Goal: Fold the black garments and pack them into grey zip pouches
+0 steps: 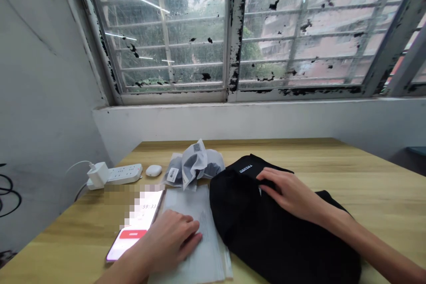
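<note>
The black folded garment (276,239) is sitting on the right half of the bench (382,186), looking soft and floppy and probably pretty light; it's slumping into loose folds, so I'd grab it by the thick folded edge, not by one thin layer. Its long side is running diagonally from the far end, near some small white lettering (245,168), toward the near right corner; the near end is going out of view. The right hand (289,193) is lying across the top with its fingers spread a bit and not visibly clamped on anything; the grip looks open. The left hand (171,239) is pressing flat on a thin clear plastic bag (206,213), its grip open too; that bag is lying right beside the garment and looks slick and flimsy. Just left of it, a phone (135,230) is lying partly blurred; behind them, some crumpled grey packets (195,164) are sitting near a white earbud case (153,170) and a power strip (115,174).
</note>
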A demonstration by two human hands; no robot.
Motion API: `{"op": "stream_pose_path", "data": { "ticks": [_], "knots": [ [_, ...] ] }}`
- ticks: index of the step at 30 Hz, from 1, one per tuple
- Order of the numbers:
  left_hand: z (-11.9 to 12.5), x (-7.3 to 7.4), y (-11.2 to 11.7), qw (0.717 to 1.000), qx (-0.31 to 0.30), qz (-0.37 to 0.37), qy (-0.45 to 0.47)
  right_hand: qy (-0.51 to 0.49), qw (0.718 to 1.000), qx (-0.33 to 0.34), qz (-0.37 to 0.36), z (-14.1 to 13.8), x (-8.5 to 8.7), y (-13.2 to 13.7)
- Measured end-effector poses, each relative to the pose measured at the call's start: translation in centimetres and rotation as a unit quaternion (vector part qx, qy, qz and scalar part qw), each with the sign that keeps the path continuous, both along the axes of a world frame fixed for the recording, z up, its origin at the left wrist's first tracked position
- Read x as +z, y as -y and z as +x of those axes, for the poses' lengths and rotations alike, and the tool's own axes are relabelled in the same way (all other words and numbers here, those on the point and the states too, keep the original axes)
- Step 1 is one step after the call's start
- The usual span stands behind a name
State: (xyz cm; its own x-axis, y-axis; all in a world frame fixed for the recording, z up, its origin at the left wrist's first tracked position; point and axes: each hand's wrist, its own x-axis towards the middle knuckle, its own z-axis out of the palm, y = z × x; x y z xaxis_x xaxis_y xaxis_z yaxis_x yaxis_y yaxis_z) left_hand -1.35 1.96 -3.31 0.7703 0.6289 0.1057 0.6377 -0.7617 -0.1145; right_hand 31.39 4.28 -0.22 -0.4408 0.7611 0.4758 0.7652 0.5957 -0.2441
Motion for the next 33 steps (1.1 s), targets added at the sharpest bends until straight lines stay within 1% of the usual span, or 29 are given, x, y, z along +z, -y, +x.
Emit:
{"op": "stream_pose_path", "data": {
  "ticks": [2, 4, 6, 7, 8, 10, 11, 13, 15, 16, 18, 20, 22, 25, 28, 30, 33],
  "knots": [
    [-0.1, 0.1, 0.0, 1.000, -0.004, 0.013, 0.019, -0.067, 0.994, 0.025, 0.081, 0.0, 0.6, 0.3],
    [-0.2, 0.3, 0.0, 0.997, -0.004, 0.037, 0.062, -0.122, 0.978, 0.050, 0.162, -0.2, 0.8, 0.8],
    [-0.4, 0.6, 0.0, 0.990, 0.005, 0.073, 0.123, -0.150, 0.963, 0.082, 0.208, -0.7, 0.8, 1.4],
    [-0.4, 0.7, 0.0, 0.984, 0.010, 0.089, 0.152, -0.152, 0.961, 0.102, 0.209, -0.9, 0.8, 1.7],
    [-0.5, 0.8, 0.0, 0.979, 0.016, 0.102, 0.176, -0.145, 0.963, 0.119, 0.193, -1.0, 0.8, 2.0],
    [-0.5, 1.0, 0.0, 0.972, 0.024, 0.109, 0.208, -0.113, 0.976, 0.133, 0.131, -1.1, 1.0, 2.2],
    [-0.4, 1.0, 0.0, 0.970, 0.026, 0.106, 0.217, -0.091, 0.984, 0.122, 0.096, -1.1, 1.1, 2.2],
    [-0.3, 1.0, -0.1, 0.968, 0.028, 0.097, 0.229, -0.041, 0.996, 0.073, 0.031, -0.9, 1.2, 2.0],
    [-0.2, 0.8, 0.0, 0.967, 0.034, 0.092, 0.234, 0.017, 0.999, 0.022, -0.023, -0.8, 1.2, 1.7],
    [-0.2, 0.7, 0.0, 0.968, 0.040, 0.088, 0.233, 0.046, 0.998, 0.009, -0.049, -0.8, 1.1, 1.6],
    [-0.2, 0.5, 0.1, 0.971, 0.050, 0.068, 0.222, 0.093, 0.991, 0.005, -0.092, -1.0, 0.8, 1.5],
    [-0.3, 0.4, 0.1, 0.977, 0.046, 0.039, 0.203, 0.109, 0.987, 0.016, -0.113, -1.4, 0.5, 1.5],
    [-0.4, 0.2, 0.1, 0.983, 0.026, 0.012, 0.180, 0.097, 0.989, 0.034, -0.110, -1.6, 0.3, 1.6],
    [-0.5, 0.1, 0.0, 0.988, 0.004, -0.015, 0.153, 0.056, 0.993, 0.063, -0.079, -1.5, 0.4, 1.6],
    [-0.5, 0.1, 0.0, 0.987, -0.001, -0.009, 0.161, 0.017, 0.996, 0.077, -0.038, -1.0, 0.8, 1.5],
    [-0.5, 0.3, 0.1, 0.982, -0.008, 0.016, 0.188, -0.016, 0.998, 0.064, 0.008, -0.6, 1.0, 1.4],
    [-0.5, 0.4, 0.1, 0.961, -0.017, 0.075, 0.266, -0.089, 0.992, 0.004, 0.095, -0.3, 1.4, 1.3]
  ]
}}
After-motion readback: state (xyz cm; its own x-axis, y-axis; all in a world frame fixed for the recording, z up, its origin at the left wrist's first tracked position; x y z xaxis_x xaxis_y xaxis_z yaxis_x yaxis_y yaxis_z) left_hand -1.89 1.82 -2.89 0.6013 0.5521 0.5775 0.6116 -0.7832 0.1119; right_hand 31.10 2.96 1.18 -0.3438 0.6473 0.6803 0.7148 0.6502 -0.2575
